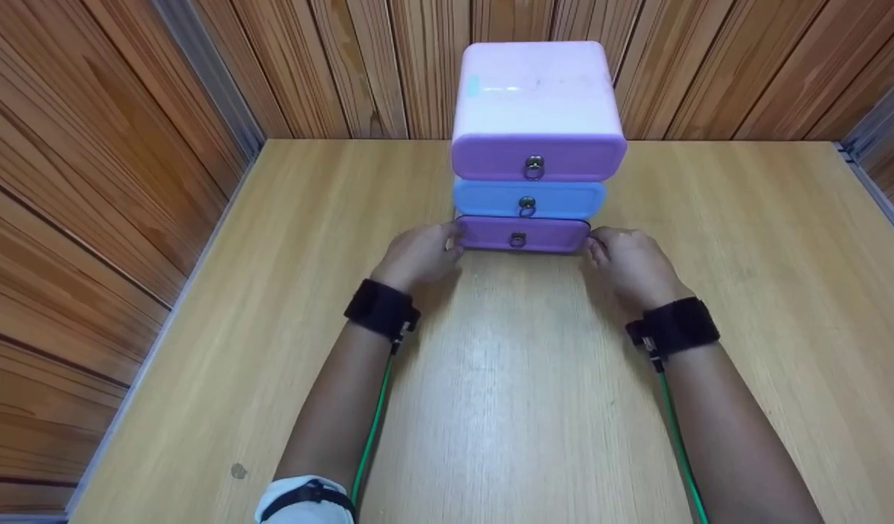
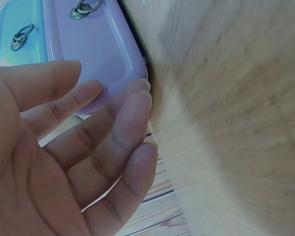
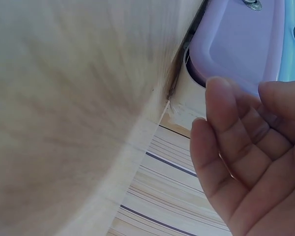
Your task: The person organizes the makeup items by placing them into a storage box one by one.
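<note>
A small three-drawer cabinet (image 1: pixel 540 94) with a pale pink top stands toward the back of the table, its drawer fronts facing me. The top front (image 1: pixel 483 159) and bottom drawer (image 1: pixel 552 234) are purple, and the middle drawer (image 1: pixel 483 199) is blue; each carries a metal ring pull. My left hand (image 1: pixel 420 255) is at the bottom drawer's left end, loosely bent fingers (image 2: pixel 130 118) right at its corner. On the opposite end, my right hand (image 1: pixel 633 263) has its relaxed fingertips (image 3: pixel 220 93) beside the purple front. Neither hand is on a ring pull (image 1: pixel 517 239).
The cabinet rests on a light wooden table (image 1: pixel 520 407). Wood-panelled walls (image 1: pixel 330 65) rise behind and on the left, with grey metal edging along the table's sides. A black band with a green cable (image 1: pixel 374 415) is on each wrist.
</note>
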Demonstrator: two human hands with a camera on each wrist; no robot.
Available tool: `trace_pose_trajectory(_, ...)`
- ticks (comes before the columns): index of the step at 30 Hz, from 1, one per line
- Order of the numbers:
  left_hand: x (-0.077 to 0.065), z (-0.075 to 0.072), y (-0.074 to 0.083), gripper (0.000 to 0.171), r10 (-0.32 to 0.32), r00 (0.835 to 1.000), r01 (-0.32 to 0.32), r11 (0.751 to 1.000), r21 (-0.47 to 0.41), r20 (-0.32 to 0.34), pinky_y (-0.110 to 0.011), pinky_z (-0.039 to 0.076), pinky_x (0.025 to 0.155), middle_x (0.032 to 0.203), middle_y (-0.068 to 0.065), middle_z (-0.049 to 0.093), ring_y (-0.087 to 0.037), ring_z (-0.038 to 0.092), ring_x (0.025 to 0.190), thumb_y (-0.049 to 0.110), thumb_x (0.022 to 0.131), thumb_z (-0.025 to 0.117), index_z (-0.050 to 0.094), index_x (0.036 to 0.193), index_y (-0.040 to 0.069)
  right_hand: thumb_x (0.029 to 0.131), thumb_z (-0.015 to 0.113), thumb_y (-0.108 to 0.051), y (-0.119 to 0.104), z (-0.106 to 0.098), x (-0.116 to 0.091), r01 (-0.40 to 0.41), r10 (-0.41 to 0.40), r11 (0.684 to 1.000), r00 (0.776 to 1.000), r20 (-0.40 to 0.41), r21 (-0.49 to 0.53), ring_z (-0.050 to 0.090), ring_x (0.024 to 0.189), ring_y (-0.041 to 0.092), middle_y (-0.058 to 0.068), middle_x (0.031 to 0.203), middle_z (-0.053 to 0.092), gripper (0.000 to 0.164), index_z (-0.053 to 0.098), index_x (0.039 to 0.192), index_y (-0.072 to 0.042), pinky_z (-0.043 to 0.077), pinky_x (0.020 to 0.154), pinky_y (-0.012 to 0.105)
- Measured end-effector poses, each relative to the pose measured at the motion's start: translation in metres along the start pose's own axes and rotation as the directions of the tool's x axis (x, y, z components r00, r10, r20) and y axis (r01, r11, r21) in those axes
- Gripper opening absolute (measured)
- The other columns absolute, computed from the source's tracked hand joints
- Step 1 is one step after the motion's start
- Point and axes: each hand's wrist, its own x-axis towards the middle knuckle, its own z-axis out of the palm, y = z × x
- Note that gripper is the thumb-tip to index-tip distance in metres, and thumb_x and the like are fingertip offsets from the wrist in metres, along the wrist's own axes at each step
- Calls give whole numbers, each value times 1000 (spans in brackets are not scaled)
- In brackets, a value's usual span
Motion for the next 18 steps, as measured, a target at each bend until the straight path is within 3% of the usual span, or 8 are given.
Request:
trace_pose_trajectory(4,-2,0,-1,42,-6,1000,6,1000,-19,16,-36,48,75,132,-5,59,-20,60,97,29,100,53,52,141,20,102,51,-18,-2,0,0,-9,9,1000,1000,7,3,61,82,28,11,89,65,24,66,100,-1,47,70,45)
trace_pose_trajectory(9,-2,-1,-4,42,-18,1000,18,999,-26,21,-39,46,90,138,-2,55,-21,56,117,31,100,53,52,141,21,101,52,-19,-2,0,1,0,0,1000,1000,11,-1,64,92,33,18,101,68,27,65,110,4,49,77,50)
trace_pose_trajectory(13,-2,-2,-6,43,-18,1000,19,999,-32,25,-40,46,88,137,-3,56,-21,59,109,32,100,54,52,141,21,100,55,-20,-1,-1,2,27,-27,1000,999,20,-12,65,89,31,19,101,69,31,64,116,5,49,75,48)
trace_pose_trajectory(15,-3,-4,-8,42,-23,1000,24,998,-63,12,-38,48,81,128,-3,62,-19,61,98,33,99,56,54,139,21,99,56,-21,-2,-3,2,33,-32,999,999,39,-14,65,88,30,18,100,69,34,63,120,5,50,75,47)
trace_pose_trajectory(18,-7,-13,-12,39,-35,998,27,992,-120,-60,-34,49,71,107,-1,66,-15,61,86,32,98,58,58,134,17,100,56,-23,-6,-15,-1,26,-26,1000,998,62,-7,65,89,30,17,98,69,37,62,123,4,50,76,47)
